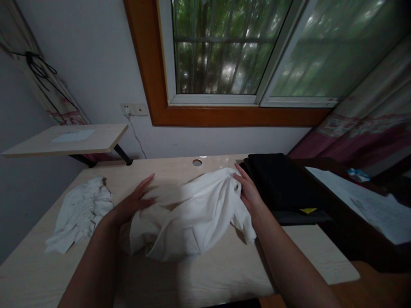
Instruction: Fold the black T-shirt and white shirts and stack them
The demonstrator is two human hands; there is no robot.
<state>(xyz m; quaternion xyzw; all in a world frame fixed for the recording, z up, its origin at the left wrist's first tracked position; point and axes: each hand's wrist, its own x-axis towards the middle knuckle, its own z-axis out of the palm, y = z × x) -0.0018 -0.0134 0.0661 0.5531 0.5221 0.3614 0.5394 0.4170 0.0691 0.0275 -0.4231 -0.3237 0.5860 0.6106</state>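
One white garment [192, 226] between left fingers [145, 183], spread wide at its edge, and right fingers [244, 173], bent against it, hold unclear.

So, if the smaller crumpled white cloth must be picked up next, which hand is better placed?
Probably the left hand: it is nearer to the smaller crumpled cloth, while the right hand is at the opposite side of the larger white cloth.

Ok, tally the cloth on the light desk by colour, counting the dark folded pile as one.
White: 2 (middle cloth between the hands, crumpled cloth at left)
Dark: 1 (folded pile at right)
Total: 3
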